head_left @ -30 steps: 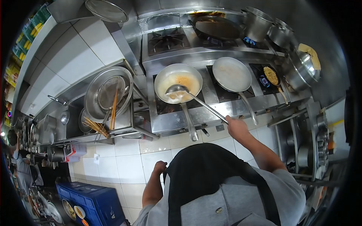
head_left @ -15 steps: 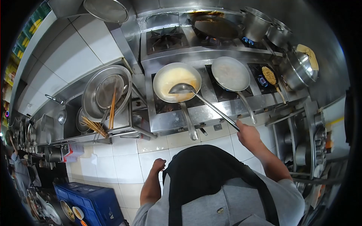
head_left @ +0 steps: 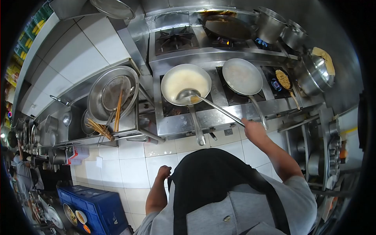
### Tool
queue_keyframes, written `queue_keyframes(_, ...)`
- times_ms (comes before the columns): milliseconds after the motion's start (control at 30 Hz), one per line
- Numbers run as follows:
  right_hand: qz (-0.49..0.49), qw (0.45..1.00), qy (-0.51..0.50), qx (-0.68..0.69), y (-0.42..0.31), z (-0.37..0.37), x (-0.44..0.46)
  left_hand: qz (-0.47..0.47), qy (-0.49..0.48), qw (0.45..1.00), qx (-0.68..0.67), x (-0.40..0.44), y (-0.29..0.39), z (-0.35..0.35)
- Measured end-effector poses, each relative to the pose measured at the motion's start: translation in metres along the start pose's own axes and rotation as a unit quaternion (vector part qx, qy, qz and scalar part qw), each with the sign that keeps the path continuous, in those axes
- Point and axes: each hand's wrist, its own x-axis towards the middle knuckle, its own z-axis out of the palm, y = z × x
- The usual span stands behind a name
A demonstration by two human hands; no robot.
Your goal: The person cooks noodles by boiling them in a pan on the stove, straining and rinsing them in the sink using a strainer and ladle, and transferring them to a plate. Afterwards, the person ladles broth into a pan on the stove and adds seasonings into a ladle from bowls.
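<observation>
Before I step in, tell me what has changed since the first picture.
The right hand and ladle have shifted slightly right; pale liquid now spreads across the left pan, its brown patch shrunk to a spot beside the ladle. Nothing was taken hold of or let go; the pan stayed put.

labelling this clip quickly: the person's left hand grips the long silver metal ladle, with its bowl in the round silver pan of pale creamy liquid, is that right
Not quite: it is the person's right hand that grips the long silver metal ladle, as the head view shows; its bowl is in the round silver pan of pale creamy liquid, as you said.
</observation>
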Motion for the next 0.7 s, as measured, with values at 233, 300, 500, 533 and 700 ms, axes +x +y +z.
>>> queue_keyframes(233,-0.020,0.999,0.042,0.000,0.003,0.012,0.045,0.075,-0.009,0.987,0.138,-0.009,0.023,-0.007)
queue_keyframes(300,-0.001,0.999,0.033,-0.006,0.005,0.018,0.062,0.038,-0.020,0.992,0.115,-0.009,0.039,-0.012)
queue_keyframes(500,0.002,0.998,0.058,0.003,0.013,0.032,0.101,-0.142,0.004,0.975,-0.172,0.000,0.092,-0.027)
queue_keyframes(533,0.002,0.998,0.058,0.001,0.013,0.031,0.105,-0.068,-0.003,0.986,-0.150,0.016,0.080,-0.018)
queue_keyframes(700,-0.004,0.997,0.071,-0.007,0.012,0.024,0.110,0.112,0.023,0.990,-0.082,0.102,0.060,0.011)
